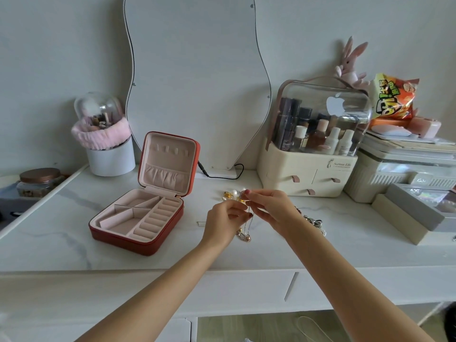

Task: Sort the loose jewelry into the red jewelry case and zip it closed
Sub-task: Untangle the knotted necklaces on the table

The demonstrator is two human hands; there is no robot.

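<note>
Both hands meet above the desk centre, just right of the case. L hand [225, 218]: fingers curled, thumb and forefinger pinching a thin chain [249, 224] near its top. R hand [270, 208]: fingers curled, pinching the same chain slightly higher, fingertips almost touching the L hand's. Chain hangs down between the hands; lower end reaches a rose-gold piece [244, 236] lying on the desk [61, 233] directly below. Whether chain and piece are joined: cannot tell.

Loose jewelry, 3 groups:
- Pearl and gold items [232, 195], on the desk just behind the hands, partly hidden by the fingers.
- Rose-gold piece, below the hands.
- Silver pile [314, 224], just beside the R forearm on its right, partly hidden by it.

A small clear item [201, 223] lies flat on the desk left of the L hand; type not readable.

Case [138, 223]: red shell, pink lining, open, lid [169, 162] upright at the rear hinge. Base has angled dividers on the left and a row of ring rolls on the right. No jewelry visible in the compartments. Lid has a gathered pocket and a row of hooks.

Background, rear edge: wavy mirror [197, 82] at centre with a black cable [222, 175] at its foot; brush pot [111, 156] w/ pink band to the left; cosmetics organiser [308, 174] w/ clear dome to the right; grey boxes [414, 213] at far right.
</note>
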